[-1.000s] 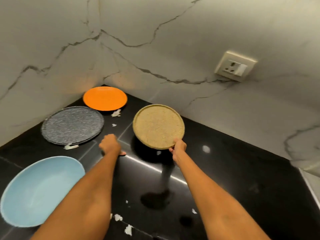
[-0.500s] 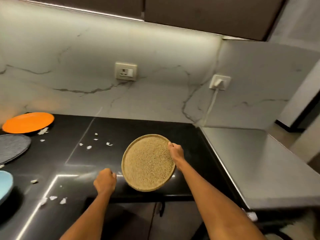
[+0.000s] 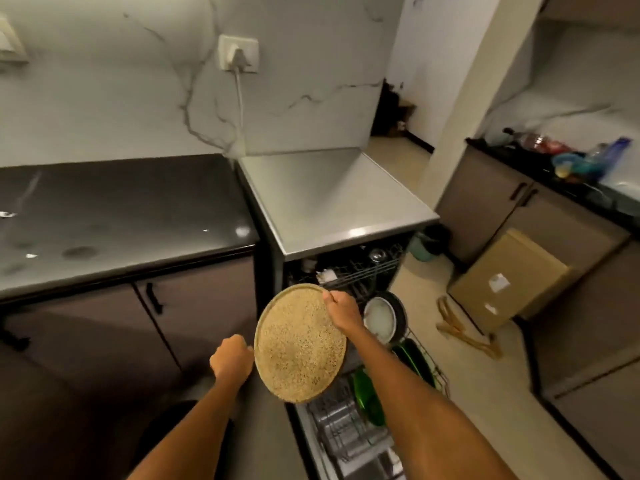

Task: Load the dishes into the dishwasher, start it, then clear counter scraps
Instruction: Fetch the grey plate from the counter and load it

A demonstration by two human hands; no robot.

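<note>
No legible text, brand, number or sign anywhere in view. White labels on the cardboard box at right: too small and blurred to read. Packaging on the far counter: colours only, no readable lettering. Wall socket and dishwasher: no readable markings.

Both arms extended, right hand gripping with curled fingers, left hand fisted
</note>
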